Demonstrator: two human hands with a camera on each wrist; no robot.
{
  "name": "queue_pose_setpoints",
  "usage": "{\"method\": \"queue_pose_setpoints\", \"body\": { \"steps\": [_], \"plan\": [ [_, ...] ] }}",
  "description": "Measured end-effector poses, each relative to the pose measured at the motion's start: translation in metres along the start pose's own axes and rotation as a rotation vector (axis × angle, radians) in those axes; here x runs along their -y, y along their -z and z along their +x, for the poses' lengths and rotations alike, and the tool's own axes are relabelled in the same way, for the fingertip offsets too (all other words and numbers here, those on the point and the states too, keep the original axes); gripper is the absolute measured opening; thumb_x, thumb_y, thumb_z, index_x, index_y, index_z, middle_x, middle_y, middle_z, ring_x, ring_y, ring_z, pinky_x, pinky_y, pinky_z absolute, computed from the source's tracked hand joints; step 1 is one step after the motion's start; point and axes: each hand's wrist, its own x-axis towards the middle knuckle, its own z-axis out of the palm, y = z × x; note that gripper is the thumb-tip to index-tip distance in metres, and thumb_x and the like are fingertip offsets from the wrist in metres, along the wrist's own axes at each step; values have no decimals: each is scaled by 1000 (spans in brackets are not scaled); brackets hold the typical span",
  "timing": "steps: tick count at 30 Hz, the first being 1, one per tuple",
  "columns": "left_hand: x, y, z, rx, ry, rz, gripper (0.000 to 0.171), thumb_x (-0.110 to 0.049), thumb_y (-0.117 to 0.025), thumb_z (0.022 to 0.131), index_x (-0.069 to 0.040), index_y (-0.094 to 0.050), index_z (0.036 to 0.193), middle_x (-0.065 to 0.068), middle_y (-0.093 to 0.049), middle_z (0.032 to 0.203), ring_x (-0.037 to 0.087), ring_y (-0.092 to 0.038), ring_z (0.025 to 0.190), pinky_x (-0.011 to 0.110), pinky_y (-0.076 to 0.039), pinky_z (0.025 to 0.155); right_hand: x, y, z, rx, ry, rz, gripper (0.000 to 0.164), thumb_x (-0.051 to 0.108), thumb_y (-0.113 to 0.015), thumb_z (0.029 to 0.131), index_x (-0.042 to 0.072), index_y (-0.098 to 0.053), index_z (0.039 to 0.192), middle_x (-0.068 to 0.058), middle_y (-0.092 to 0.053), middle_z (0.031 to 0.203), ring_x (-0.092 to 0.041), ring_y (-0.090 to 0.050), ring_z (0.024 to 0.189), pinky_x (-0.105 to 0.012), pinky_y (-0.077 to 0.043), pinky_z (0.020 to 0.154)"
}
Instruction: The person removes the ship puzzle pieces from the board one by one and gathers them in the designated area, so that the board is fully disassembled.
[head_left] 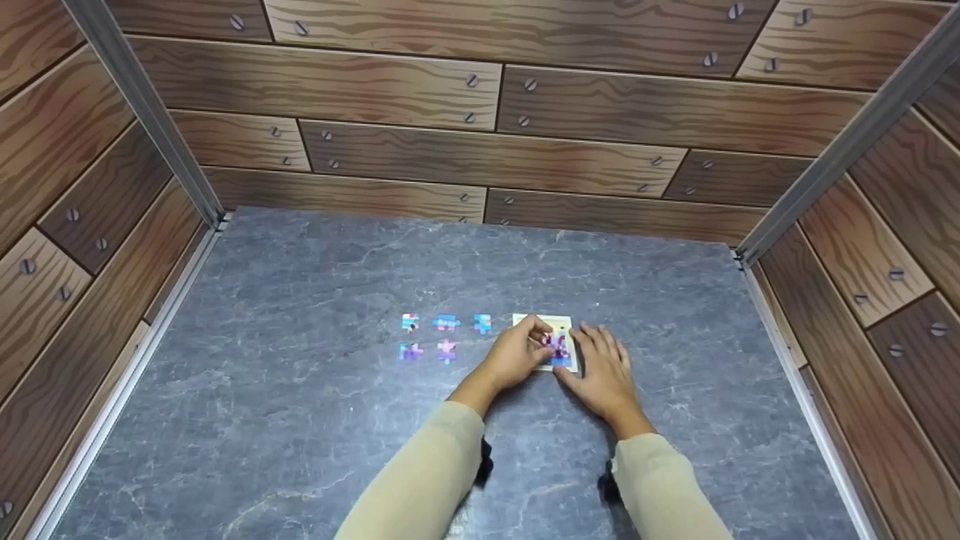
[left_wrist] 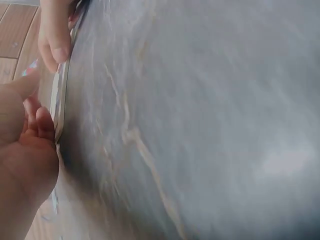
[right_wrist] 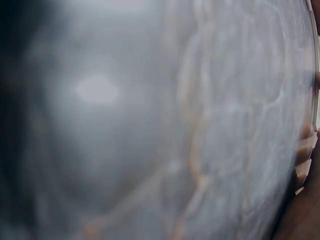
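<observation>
A small cream-edged puzzle board [head_left: 556, 319], with colourful picture pieces inside its frame, lies on the grey marbled table between the two hands. My left hand [head_left: 513, 354] is over its left side, thumb and index finger brought together. In the left wrist view, a small colourful puzzle piece [left_wrist: 31, 68] shows at the thumb tip, raised above the board, and the other fingers curl near the board's edge. At the right side of the board, my right hand [head_left: 606, 375] rests with fingers stretched out, its thumb by the near corner. The right wrist view catches only fingers [right_wrist: 303, 155] at its edge.
Left of the board, several loose puzzle pieces lie in two rows, among them a blue one [head_left: 482, 323] and a pink one [head_left: 447, 349]. Wood-patterned walls [head_left: 480, 150] with grey metal corner posts [head_left: 847, 142] enclose the table [head_left: 315, 420] at the back and sides.
</observation>
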Motion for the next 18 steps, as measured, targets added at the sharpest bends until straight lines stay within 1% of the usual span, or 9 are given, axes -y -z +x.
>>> {"method": "queue_pose_setpoints", "body": {
  "steps": [2,5,8,9,12,15,18],
  "plan": [
    [-1,6,-4,1,-16,-1,30,-12,-79,99,-9,-65,125,8,-77,114,8,-70,93,23,-58,87,1,-1,0,-1,2,1,80,52,-71,96,12,-49,161,-17,-41,173,-46,-25,165,-69,-12,134],
    [-4,17,-9,11,-39,46,31,-15,-79,99,-9,-65,126,8,-78,113,5,-64,87,22,-55,83,2,-1,0,5,1,-4,80,53,-71,96,12,-48,161,-17,-40,173,-46,-25,165,-68,-13,134],
    [-6,32,-15,30,-63,121,32,-18,-80,99,-9,-67,127,8,-79,114,9,-66,86,26,-56,84,2,-2,0,14,3,-11,81,54,-70,96,12,-48,161,-17,-40,173,-46,-25,165,-69,-13,134],
    [-5,38,-16,38,-70,146,32,-19,-80,99,-9,-67,127,7,-79,115,12,-68,88,28,-57,86,2,-2,0,17,4,-15,81,55,-70,96,13,-47,162,-17,-40,173,-46,-25,165,-69,-13,134],
    [-2,53,-21,55,-85,230,33,-23,-80,99,-12,-70,128,7,-75,122,21,-72,103,35,-58,97,2,-1,1,14,5,-15,81,55,-71,97,13,-47,162,-17,-40,173,-47,-24,166,-69,-13,134],
    [3,65,-26,52,-90,288,34,-27,-81,99,-16,-73,129,8,-69,126,27,-69,117,42,-56,106,2,1,1,8,0,-12,81,55,-71,97,13,-47,162,-18,-40,174,-47,-24,166,-69,-12,134],
    [8,74,-33,32,-74,311,36,-29,-84,97,-18,-75,129,9,-66,127,28,-66,120,46,-53,110,1,2,0,15,-9,-7,82,57,-70,98,14,-46,163,-17,-38,175,-47,-23,166,-68,-11,134]
  ]
}}
